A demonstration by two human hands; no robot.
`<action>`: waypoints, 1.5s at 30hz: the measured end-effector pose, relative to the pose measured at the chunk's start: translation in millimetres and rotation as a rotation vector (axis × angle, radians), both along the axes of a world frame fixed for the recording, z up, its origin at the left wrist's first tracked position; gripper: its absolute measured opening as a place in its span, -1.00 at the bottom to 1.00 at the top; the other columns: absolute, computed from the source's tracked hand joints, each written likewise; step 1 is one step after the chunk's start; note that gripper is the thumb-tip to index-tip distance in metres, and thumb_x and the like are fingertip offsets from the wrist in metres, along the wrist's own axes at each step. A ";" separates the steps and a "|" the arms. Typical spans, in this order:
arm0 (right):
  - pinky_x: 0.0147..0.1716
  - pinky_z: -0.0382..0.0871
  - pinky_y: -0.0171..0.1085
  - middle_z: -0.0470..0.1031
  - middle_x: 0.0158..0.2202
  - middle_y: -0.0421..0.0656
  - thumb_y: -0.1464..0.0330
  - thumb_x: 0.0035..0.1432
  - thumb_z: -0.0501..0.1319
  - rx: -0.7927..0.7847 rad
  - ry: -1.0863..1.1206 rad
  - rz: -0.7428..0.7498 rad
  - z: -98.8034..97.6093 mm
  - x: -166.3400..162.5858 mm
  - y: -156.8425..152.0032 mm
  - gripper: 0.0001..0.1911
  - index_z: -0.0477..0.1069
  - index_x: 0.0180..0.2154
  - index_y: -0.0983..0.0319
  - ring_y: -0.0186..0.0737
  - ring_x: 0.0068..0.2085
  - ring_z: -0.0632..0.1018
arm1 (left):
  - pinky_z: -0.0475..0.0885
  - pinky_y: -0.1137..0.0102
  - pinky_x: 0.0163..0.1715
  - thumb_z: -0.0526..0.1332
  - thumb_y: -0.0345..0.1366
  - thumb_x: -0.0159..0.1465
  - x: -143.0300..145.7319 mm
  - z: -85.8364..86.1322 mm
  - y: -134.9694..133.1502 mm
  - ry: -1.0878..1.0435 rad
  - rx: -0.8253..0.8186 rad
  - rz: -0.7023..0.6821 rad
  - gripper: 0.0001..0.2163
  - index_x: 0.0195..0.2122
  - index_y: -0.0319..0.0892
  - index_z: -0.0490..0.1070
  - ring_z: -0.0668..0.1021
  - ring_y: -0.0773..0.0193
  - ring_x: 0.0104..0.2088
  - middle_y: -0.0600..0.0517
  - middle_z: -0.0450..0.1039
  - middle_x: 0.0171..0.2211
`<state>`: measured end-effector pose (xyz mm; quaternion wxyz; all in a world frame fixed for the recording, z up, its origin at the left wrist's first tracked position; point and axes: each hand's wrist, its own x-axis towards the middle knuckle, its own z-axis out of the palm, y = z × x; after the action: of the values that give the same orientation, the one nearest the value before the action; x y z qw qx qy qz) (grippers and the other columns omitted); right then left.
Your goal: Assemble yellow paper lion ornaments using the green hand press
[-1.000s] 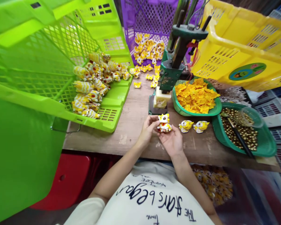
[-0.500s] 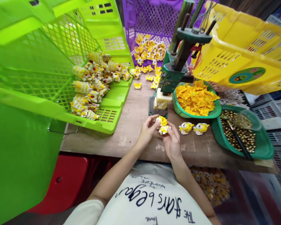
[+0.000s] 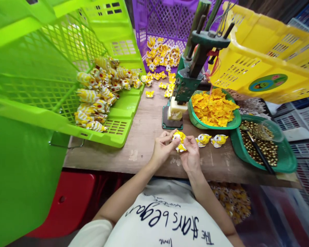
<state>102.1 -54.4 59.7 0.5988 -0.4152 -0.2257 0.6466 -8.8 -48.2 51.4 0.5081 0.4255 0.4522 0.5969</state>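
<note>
Between my two hands is a small yellow-and-white plastic figure [image 3: 179, 137], held just above the table in front of the hand press [image 3: 179, 103]. The fingers and thumb of my left hand [image 3: 162, 146] close on its left side. My right hand [image 3: 192, 154] pinches its right side, partly covering it. Two similar yellow-and-white figures [image 3: 210, 140] stand on the table just right of my right hand. A pale block sits under the press's ram, beyond my fingers.
A green basket [image 3: 237, 125] of yellow plastic pieces and a green tray [image 3: 289, 164] of gold beads with a black-handled spoon stand right. At left, a tipped lime crate [image 3: 123, 137] holds several striped figures. Behind are a purple crate [image 3: 164, 20] and a yellow crate [image 3: 247, 61].
The figure has been turned between my fingers, so a different side of it faces up. Both hands stay on it, and the view has shifted slightly.
</note>
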 end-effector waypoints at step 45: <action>-0.11 0.40 -0.22 0.46 -0.33 -0.19 0.26 0.21 0.26 0.439 -0.550 -0.163 15.1 -3.0 9.8 -0.78 0.43 -0.47 0.16 -0.22 -0.19 0.52 | 0.49 0.26 0.01 0.56 -0.34 -0.14 3.8 19.7 -3.7 0.011 0.118 0.133 -0.50 -0.10 -0.11 0.63 0.61 0.09 -0.08 -0.11 0.62 -0.10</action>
<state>99.2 -44.7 74.8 0.6403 -0.4517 -0.4779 0.3970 -5.0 -51.8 71.1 0.4391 0.4269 0.4462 0.6526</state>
